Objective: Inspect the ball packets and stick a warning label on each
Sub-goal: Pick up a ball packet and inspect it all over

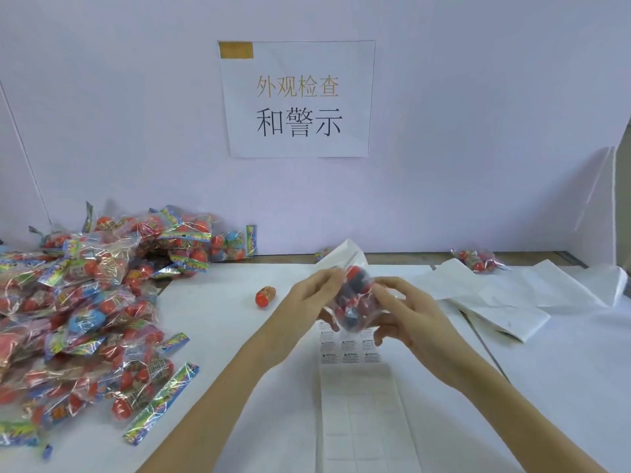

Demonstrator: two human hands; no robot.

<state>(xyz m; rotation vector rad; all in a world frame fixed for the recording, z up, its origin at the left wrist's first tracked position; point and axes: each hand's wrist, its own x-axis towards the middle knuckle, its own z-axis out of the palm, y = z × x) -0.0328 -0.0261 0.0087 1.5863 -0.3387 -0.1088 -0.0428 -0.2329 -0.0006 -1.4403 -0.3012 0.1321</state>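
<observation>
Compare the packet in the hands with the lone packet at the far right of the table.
The held packet is lifted above the label sheet, gripped by the left hand and right hand; the far-right packet lies untouched on the table. The held one looks larger, being nearer. Both are clear bags of red balls.

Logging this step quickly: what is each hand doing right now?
Left hand: fingers grip the clear ball packet on its left side.
Right hand: fingers grip the same packet on its right side, above the label sheet.
</observation>
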